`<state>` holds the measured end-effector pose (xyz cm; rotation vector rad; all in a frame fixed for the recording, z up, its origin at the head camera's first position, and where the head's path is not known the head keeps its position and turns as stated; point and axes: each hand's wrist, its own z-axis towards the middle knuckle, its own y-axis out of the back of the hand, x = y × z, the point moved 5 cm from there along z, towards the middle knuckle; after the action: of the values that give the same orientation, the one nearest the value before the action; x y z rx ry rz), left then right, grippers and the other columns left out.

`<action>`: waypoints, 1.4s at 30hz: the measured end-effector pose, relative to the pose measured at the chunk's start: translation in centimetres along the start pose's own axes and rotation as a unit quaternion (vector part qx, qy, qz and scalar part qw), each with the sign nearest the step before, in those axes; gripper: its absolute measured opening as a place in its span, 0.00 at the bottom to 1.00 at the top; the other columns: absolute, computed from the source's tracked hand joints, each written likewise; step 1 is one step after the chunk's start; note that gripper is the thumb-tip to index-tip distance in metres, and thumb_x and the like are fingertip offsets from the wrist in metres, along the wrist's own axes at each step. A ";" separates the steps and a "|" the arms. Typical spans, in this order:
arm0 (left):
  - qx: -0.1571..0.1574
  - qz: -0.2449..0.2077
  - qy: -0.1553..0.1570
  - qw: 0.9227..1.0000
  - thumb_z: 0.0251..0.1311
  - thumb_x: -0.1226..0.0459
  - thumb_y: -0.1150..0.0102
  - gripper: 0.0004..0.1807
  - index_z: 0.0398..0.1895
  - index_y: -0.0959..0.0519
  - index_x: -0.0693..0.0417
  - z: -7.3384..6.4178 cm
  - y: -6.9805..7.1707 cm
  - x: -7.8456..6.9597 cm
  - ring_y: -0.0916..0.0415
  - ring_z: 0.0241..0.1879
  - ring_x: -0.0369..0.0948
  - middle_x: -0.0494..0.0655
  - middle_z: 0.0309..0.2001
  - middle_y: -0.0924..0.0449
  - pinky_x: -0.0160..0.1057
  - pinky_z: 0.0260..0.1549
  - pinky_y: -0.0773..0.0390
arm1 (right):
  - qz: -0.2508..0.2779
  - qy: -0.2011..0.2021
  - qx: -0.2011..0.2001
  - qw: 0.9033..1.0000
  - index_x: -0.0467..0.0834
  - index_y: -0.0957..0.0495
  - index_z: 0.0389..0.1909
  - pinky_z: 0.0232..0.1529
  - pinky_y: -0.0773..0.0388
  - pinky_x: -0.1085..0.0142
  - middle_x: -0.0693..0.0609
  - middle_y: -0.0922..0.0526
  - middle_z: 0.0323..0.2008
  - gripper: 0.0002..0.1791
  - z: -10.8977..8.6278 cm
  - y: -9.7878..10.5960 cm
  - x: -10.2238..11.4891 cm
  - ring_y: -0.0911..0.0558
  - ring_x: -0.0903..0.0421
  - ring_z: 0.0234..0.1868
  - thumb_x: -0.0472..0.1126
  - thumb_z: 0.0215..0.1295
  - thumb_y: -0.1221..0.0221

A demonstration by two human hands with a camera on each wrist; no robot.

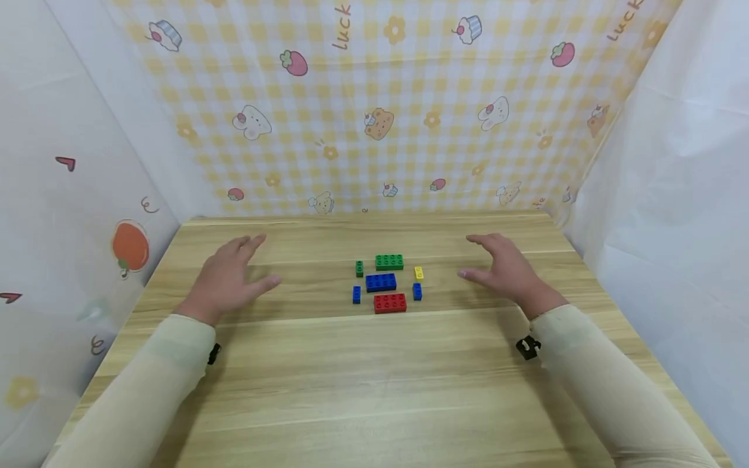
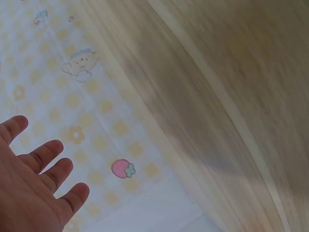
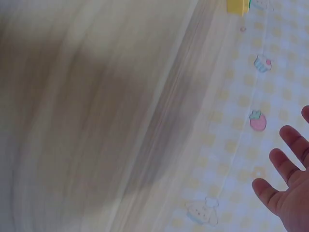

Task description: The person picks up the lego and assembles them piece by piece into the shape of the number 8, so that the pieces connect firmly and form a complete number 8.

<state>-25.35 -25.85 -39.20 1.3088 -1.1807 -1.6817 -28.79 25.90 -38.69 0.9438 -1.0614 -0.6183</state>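
Observation:
Building bricks lie in a loose group mid-table. A large green brick (image 1: 389, 262) is at the back, a large blue brick (image 1: 381, 282) in the middle and a large red brick (image 1: 389, 303) in front. Small ones flank them: a green brick (image 1: 359, 268) and a blue brick (image 1: 356, 294) on the left, a yellow brick (image 1: 418, 273) and another blue brick (image 1: 417, 291) on the right. My left hand (image 1: 229, 276) hovers left of the group, fingers spread and holding nothing. On the other side, my right hand (image 1: 502, 268) is likewise empty, its thumb nearest the yellow brick.
The bricks rest on a wood-grain table (image 1: 374, 383). A checked yellow cloth (image 1: 351, 84) hangs behind its far edge, with white sheets at the left (image 1: 52, 214) and right (image 1: 679, 188). Small black objects show at both cuffs.

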 end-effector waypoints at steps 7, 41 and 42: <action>-0.010 -0.029 -0.027 0.999 0.69 0.38 0.40 0.49 0.83 0.42 0.56 0.5 -0.4 -1.6 0.40 0.73 0.69 0.68 0.76 0.39 0.73 0.68 0.42 | 0.017 0.010 0.006 1.000 0.38 0.26 0.71 0.68 0.31 0.37 0.36 0.23 0.67 0.39 0.3 -1.1 1.1 0.26 0.35 0.67 0.50 0.64 0.25; 0.052 -0.075 -0.059 0.994 0.67 0.44 0.32 0.40 0.75 0.29 0.53 2.6 -4.8 -7.7 0.37 0.74 0.59 0.56 0.74 0.31 0.69 0.72 0.41 | 0.042 0.050 0.067 0.996 0.40 0.17 0.62 0.59 0.23 0.44 0.39 0.18 0.53 0.30 1.3 -5.6 7.0 0.21 0.39 0.57 0.47 0.60 0.23; 0.053 -0.075 -0.059 0.994 0.67 0.44 0.32 0.39 0.75 0.28 0.53 2.6 -4.9 -7.9 0.37 0.74 0.59 0.56 0.73 0.31 0.69 0.72 0.41 | 0.042 0.050 0.071 0.995 0.41 0.17 0.61 0.59 0.23 0.44 0.40 0.17 0.53 0.30 1.4 -5.7 7.1 0.21 0.39 0.56 0.47 0.60 0.23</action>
<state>-25.83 -16.36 -40.96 1.4098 -1.2835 -1.8476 -27.25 16.95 -40.23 1.0371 -1.0593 -0.4269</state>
